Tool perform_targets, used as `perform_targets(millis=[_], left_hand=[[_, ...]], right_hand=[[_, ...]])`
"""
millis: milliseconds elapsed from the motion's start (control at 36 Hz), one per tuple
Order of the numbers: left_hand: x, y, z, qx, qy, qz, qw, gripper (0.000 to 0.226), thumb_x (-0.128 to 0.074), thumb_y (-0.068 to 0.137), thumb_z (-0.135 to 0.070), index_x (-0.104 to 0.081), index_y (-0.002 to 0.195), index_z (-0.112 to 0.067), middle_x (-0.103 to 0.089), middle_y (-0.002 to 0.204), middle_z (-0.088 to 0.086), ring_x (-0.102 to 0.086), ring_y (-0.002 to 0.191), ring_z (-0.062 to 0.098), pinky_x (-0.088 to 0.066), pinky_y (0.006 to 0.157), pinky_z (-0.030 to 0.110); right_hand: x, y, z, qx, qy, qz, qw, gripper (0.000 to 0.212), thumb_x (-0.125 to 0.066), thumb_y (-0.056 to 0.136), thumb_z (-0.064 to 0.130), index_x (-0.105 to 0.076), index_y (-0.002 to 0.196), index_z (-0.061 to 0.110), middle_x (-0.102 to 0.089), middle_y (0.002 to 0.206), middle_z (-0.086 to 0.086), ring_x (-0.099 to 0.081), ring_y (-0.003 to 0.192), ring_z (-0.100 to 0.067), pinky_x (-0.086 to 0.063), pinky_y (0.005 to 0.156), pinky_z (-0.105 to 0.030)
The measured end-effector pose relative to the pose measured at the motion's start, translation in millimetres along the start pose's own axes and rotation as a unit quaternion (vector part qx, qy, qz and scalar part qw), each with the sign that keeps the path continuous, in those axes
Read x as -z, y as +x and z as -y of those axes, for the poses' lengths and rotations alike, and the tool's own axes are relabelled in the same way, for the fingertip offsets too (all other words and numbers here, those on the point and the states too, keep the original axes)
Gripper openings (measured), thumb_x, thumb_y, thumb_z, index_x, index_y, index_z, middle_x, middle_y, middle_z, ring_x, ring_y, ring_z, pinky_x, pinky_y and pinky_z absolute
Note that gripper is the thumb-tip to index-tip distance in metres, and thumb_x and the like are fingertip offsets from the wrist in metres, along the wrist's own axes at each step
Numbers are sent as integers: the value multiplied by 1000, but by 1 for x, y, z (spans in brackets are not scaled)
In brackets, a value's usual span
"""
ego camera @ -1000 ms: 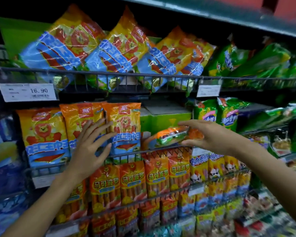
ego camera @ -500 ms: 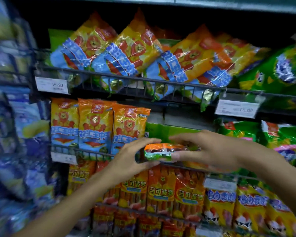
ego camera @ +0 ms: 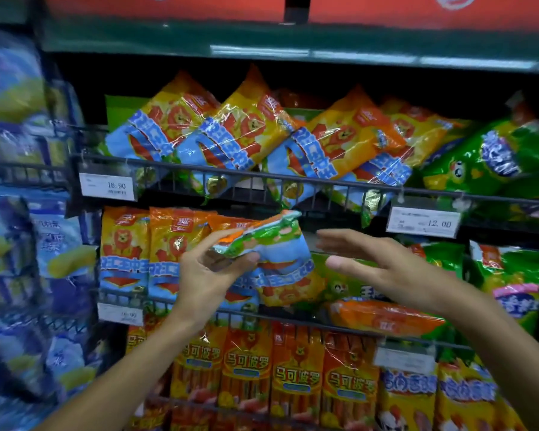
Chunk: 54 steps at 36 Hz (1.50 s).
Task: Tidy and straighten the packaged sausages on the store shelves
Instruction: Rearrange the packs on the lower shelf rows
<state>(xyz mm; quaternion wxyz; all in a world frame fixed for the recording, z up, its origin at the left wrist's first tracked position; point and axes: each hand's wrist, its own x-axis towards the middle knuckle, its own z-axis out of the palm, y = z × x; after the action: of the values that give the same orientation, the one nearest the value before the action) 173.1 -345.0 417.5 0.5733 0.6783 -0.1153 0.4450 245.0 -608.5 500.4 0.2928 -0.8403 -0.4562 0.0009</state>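
Since half a second ago the right hand (ego camera: pixel 383 269) has let go of the green-and-orange sausage pack (ego camera: pixel 262 236), and the left hand (ego camera: pixel 210 272) alone has lifted it and tipped it up to the right. The left grip is clamped on the pack's lower left end, thumb on the near side and fingers curled behind it, in front of the middle shelf. The right hand hangs just to the right of the pack, apart from it, fingers straight and spread, holding nothing.

Behind the held pack stand upright orange-and-blue lion packs (ego camera: pixel 123 250) in a row on the middle shelf, one of them leaning behind the left hand. Under the right wrist an orange pack (ego camera: pixel 383 318) lies flat along the wire rail (ego camera: pixel 293 320). To the right stand green packs (ego camera: pixel 511 275).

On the upper shelf larger lion packs (ego camera: pixel 246 132) lean diagonally over one another, with green bags (ego camera: pixel 495 154) to their right. Two price tags hang on that shelf's rail, one reading 16.90 (ego camera: pixel 107 186) and one reading 12.00 (ego camera: pixel 423 222). Below, red-orange stick sausage packs (ego camera: pixel 296 374) stand side by side. Blurred blue-and-yellow bags (ego camera: pixel 19 244) fill the left side.
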Motion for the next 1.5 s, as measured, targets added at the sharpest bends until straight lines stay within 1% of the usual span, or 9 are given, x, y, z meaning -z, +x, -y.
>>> perform_targets(millis=[139,222,361,500,694,944,1083,1250,1500], left_hand=[[13,5,-16,7,-90,-60,994,8,-73,76,-14,-72,83,-11,-67,61,-21,-72,71,2,-60,81,23],[24,11,-19,22,-201,-108,973,55,-87,69,-33,-69,104,6,-78,92,-1,-74,93,15,-59,84,29],[30,12,-26,106,-282,-169,938,22,-76,75,-20,-64,94,-14,-71,97,5,-73,91,14,-61,82,29],[34,11,-34,145,-343,-177,911,14,-69,77,-20,-59,87,-18,-77,85,-4,-74,79,5,-59,68,19],[51,18,-36,168,-328,-77,927,29,-66,82,-23,-69,106,-9,-76,109,9,-74,100,18,-60,81,26],[102,38,-33,58,-182,-48,980,49,-66,88,-21,-57,135,-13,-67,133,6,-64,122,22,-53,100,33],[110,52,-52,28,3,141,990,48,-67,88,-18,-59,134,-20,-68,131,-4,-63,125,17,-50,103,28],[77,58,-57,76,155,389,905,54,-79,86,-24,-60,136,-27,-69,128,-10,-65,119,9,-53,101,36],[58,41,-35,40,77,312,946,42,-77,86,-8,-67,126,-13,-74,116,-2,-71,108,16,-58,88,31]], right_hand=[[-10,9,10,15,16,-28,999,71,-60,84,61,-34,149,47,-51,141,31,-46,130,12,-44,111,-31],[-18,18,19,14,26,-52,998,74,-66,82,57,-36,148,46,-55,137,29,-52,124,12,-48,107,-30],[-30,32,27,6,148,-165,975,80,-77,75,45,-41,146,39,-57,137,23,-59,119,5,-52,97,-21],[-44,41,53,-26,312,-142,939,41,-72,78,33,-67,116,23,-77,106,8,-73,99,-9,-56,78,-17],[-55,42,78,-23,347,-263,900,17,-78,73,24,-76,87,13,-79,86,-5,-76,79,-23,-63,64,-35],[-26,36,86,4,295,-257,921,18,-78,78,19,-77,94,10,-79,87,-5,-77,79,-21,-59,62,-25],[-18,36,90,13,184,-176,967,16,-80,76,23,-77,90,16,-78,82,5,-76,75,-11,-56,62,-16],[-13,41,98,56,98,-89,990,15,-81,78,22,-77,91,16,-77,79,8,-72,65,-3,-51,58,-12],[-3,35,77,78,94,-127,984,43,-79,76,31,-71,117,21,-77,105,9,-73,97,-9,-60,83,-27]])
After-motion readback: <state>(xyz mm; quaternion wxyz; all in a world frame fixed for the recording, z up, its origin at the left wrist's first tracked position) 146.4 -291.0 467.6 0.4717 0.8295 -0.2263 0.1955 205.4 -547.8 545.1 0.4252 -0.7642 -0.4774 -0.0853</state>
